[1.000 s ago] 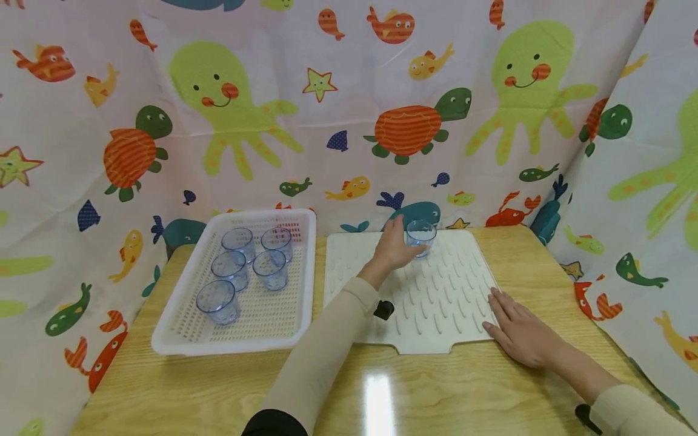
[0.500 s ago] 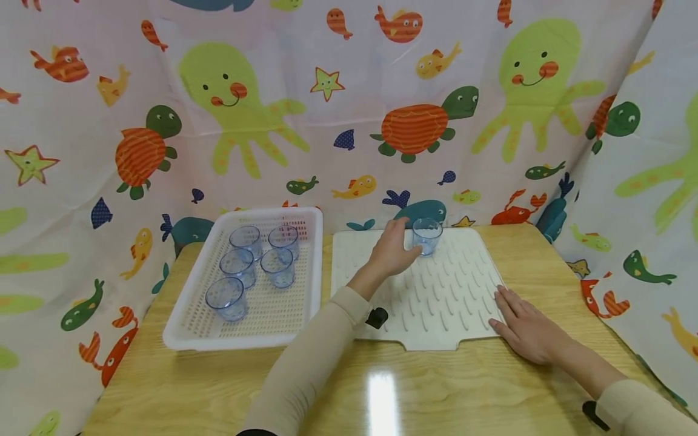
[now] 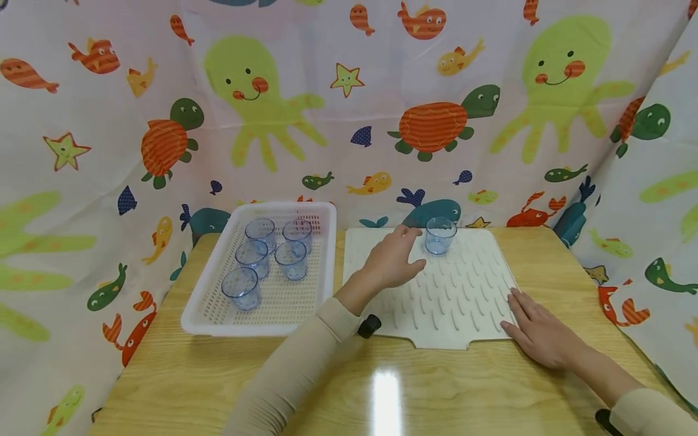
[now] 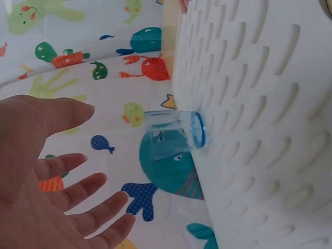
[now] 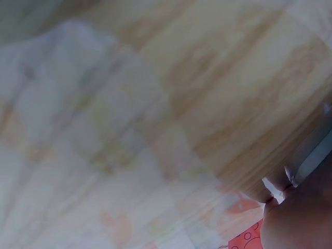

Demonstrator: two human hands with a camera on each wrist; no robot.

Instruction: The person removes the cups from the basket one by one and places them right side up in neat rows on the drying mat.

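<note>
A clear bluish glass stands rim up near the back edge of the white ridged drying mat. My left hand is just left of it, fingers and thumb parted and holding nothing. The left wrist view shows a gap between this hand and the glass. My right hand rests flat at the mat's right front corner, fingertips on its edge. In the right wrist view only a dark part of that hand shows at the lower right.
A white perforated basket at the left holds several similar glasses, all rim up. The wooden table runs along the front. A curtain with sea animals hangs close behind and at both sides.
My left hand has let go of the glass and drawn back to the left of it. The glass stays on the mat. The head view has turned slightly left; my right hand stays put.
</note>
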